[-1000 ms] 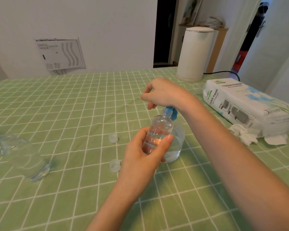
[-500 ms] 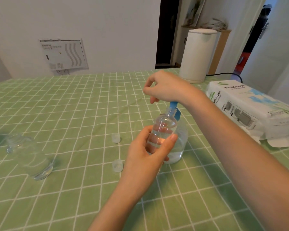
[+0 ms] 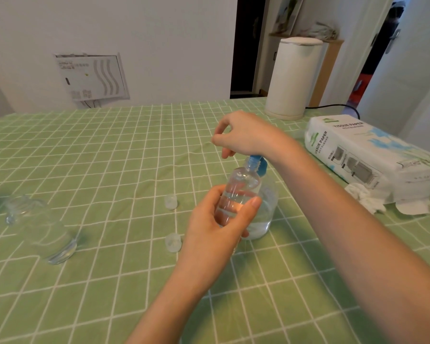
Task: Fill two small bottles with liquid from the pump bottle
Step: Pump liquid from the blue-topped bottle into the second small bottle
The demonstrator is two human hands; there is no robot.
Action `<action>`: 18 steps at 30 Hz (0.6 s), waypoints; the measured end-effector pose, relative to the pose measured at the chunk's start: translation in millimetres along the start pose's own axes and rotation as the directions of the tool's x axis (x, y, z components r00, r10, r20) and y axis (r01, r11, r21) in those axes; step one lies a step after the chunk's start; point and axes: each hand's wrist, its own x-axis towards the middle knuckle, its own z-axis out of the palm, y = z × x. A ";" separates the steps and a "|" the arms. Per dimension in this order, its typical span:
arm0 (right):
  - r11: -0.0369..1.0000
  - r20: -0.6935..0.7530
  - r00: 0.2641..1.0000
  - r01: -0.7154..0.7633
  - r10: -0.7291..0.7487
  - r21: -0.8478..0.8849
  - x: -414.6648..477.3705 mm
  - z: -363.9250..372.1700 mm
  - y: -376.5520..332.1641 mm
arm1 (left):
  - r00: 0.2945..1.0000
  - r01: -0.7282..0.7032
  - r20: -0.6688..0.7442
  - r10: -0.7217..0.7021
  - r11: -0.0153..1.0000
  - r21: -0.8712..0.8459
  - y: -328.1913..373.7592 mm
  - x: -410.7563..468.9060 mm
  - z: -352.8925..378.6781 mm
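left hand (image 3: 216,229): fingers and thumb wrapped round the small bottle (image 3: 241,189), holding it upright and lifted off the cloth, its mouth tucked up against the blue pump head (image 3: 256,165). the nozzle tip itself is hidden, so i cannot confirm it sits inside the neck.

right hand (image 3: 243,135): on top of the pump head, fingers curled. whether they wrap the head or only bear down on it, i cannot tell; the contact is under the palm.

the two hands are close, one above the other, not touching.

pump bottle (image 3: 267,214): standing on the green checked tablecloth (image 3: 109,150) just behind the small bottle, with liquid low in its body. the small bottle shows liquid to roughly mid height, by my reading.

step in hand, as i judge it: pumping into a small bottle, fill under way and not finished.

next move calls for: full, even strokes on the pump, the neck kept square under the nozzle, and an eye on the level so it stops short of the rim. then capping.

outward: two clear caps (image 3: 171,202) lie on the cloth to the left of the hands, apart from each other. further left lies a clear container (image 3: 42,229) with some liquid; possibly the second bottle, unconfirmed. to the right are a tissue pack (image 3: 358,150) with a crumpled tissue (image 3: 365,199) beside it, and a white cylinder (image 3: 296,78) at the far edge.
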 end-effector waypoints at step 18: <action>1.000 0.030 1.000 -0.007 0.007 -0.023 0.8 0.2 -0.4 | 1.000 -0.001 0.005 0.001 1.000 0.006 0.9 -0.3 0.0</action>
